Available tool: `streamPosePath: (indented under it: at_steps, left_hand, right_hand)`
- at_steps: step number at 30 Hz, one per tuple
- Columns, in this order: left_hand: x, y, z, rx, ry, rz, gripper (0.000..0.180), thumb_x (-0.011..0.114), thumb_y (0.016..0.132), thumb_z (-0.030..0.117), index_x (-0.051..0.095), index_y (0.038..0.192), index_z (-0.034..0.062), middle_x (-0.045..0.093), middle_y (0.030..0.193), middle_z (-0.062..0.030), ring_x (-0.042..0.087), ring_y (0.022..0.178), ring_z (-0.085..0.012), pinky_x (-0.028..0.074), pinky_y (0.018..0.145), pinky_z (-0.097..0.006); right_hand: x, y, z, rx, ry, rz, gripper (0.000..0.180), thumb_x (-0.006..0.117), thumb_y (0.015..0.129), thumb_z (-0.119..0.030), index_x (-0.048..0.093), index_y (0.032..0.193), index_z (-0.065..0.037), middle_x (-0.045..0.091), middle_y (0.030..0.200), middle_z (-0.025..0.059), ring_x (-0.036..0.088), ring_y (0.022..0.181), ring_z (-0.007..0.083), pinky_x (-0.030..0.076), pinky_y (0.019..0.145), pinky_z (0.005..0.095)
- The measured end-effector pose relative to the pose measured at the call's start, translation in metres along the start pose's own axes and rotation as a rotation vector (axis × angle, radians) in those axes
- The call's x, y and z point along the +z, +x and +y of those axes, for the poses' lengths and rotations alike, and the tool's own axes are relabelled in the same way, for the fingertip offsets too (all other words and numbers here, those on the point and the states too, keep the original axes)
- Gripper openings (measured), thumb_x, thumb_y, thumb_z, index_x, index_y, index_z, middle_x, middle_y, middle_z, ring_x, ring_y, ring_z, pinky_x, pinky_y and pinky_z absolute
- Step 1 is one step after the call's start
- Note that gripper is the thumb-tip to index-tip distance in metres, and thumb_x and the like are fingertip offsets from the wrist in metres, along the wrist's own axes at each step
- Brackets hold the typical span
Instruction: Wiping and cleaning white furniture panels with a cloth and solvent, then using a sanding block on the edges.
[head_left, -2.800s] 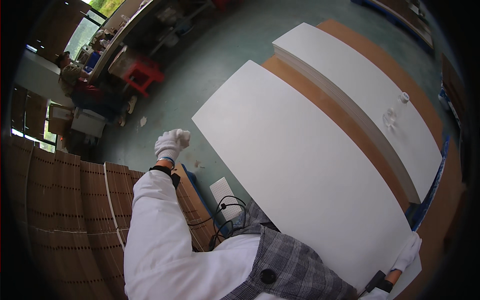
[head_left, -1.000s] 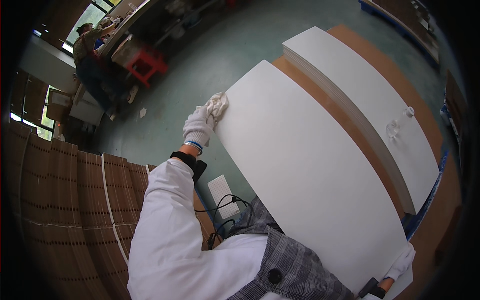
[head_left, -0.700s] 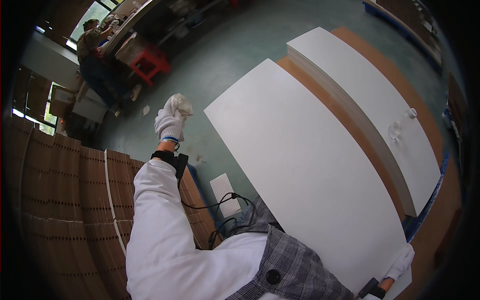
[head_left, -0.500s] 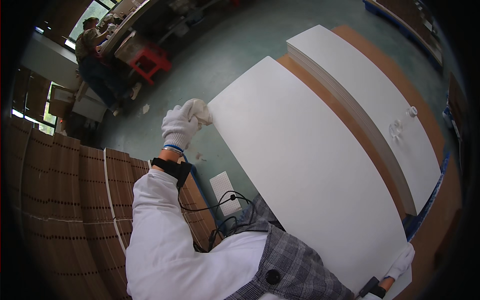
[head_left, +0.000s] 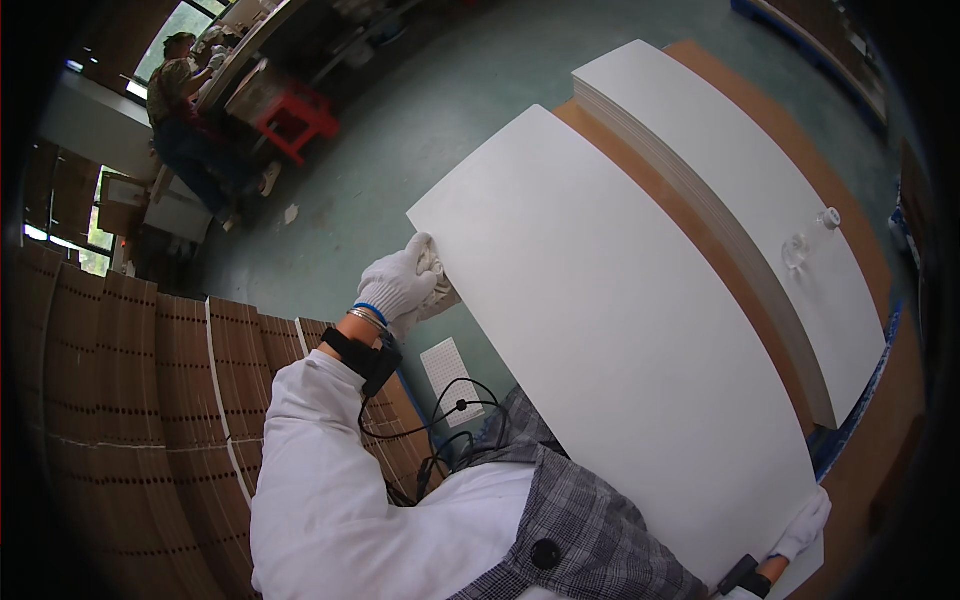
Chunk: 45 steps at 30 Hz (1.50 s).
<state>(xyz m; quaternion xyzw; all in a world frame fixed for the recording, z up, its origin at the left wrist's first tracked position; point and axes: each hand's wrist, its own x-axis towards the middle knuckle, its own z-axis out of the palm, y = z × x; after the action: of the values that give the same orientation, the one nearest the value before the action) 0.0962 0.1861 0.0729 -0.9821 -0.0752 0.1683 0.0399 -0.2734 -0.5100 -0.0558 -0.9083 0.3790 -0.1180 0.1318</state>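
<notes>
The white panel [head_left: 620,320], seemingly stiff, is best held by its edges; beside it, cloth [head_left: 438,290] is gripped by the left hand [head_left: 396,282]; how the right hand [head_left: 803,525] is closed cannot be told.

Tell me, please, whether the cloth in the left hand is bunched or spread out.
Bunched: the cloth shows as a crumpled, creased wad in the gloved left hand.

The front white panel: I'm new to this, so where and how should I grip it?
The front white panel is broad and flat: probably pinch its left long edge from the left, thumb above, fingers beneath. Green floor shows beyond that side, while the white stack flanks the other.
</notes>
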Motion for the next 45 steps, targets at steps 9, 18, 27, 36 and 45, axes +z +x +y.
streamPosePath:
  at_steps: [9, 18, 27, 36, 45]
  left_hand:
    - [-0.014, 0.007, 0.001, -0.038, 0.059, -0.050, 0.064, 0.051, 0.078, 0.028, 0.037, 0.140, 0.0180, 0.066, 0.103, -0.0194, 0.064, 0.094, -0.0360, 0.050, 0.081, -0.045]
    - [-0.022, 0.008, 0.003, -0.065, 0.042, -0.064, 0.062, 0.050, 0.079, 0.027, 0.038, 0.139, 0.0202, 0.066, 0.105, -0.0181, 0.065, 0.095, -0.0354, 0.050, 0.082, -0.045]
    - [-0.018, 0.015, -0.005, -0.046, 0.065, -0.035, 0.063, 0.050, 0.079, 0.028, 0.037, 0.141, 0.0211, 0.066, 0.106, -0.0174, 0.064, 0.098, -0.0344, 0.050, 0.084, -0.045]
    - [-0.017, 0.011, -0.004, -0.059, 0.059, -0.034, 0.063, 0.050, 0.079, 0.029, 0.038, 0.141, 0.0196, 0.066, 0.107, -0.0182, 0.063, 0.098, -0.0350, 0.049, 0.085, -0.045]
    - [-0.014, 0.008, -0.003, -0.031, 0.061, -0.057, 0.063, 0.051, 0.079, 0.029, 0.038, 0.140, 0.0200, 0.066, 0.107, -0.0177, 0.063, 0.098, -0.0356, 0.050, 0.084, -0.046]
  right_hand:
    - [0.005, 0.003, 0.018, -0.124, -0.014, 0.024, 0.038, 0.037, 0.099, -0.030, 0.058, 0.111, -0.001, 0.057, 0.103, 0.0166, 0.055, 0.099, 0.0321, 0.041, 0.089, 0.0396]
    - [0.001, 0.003, 0.003, -0.074, 0.014, 0.023, 0.039, 0.037, 0.099, -0.030, 0.058, 0.111, 0.000, 0.057, 0.105, 0.0170, 0.055, 0.101, 0.0328, 0.041, 0.090, 0.0395]
    - [0.003, 0.003, 0.007, -0.049, -0.001, 0.023, 0.038, 0.037, 0.099, -0.030, 0.058, 0.111, 0.000, 0.057, 0.103, 0.0169, 0.055, 0.100, 0.0327, 0.041, 0.089, 0.0395]
    - [0.002, 0.001, 0.004, -0.033, -0.011, 0.036, 0.038, 0.037, 0.099, -0.030, 0.059, 0.109, 0.000, 0.056, 0.103, 0.0182, 0.054, 0.100, 0.0343, 0.041, 0.089, 0.0406]
    - [-0.012, 0.004, -0.001, 0.142, -0.043, -0.181, 0.042, 0.034, 0.100, -0.035, 0.058, 0.120, -0.007, 0.055, 0.128, 0.0143, 0.038, 0.129, 0.0375, 0.028, 0.109, 0.0426]
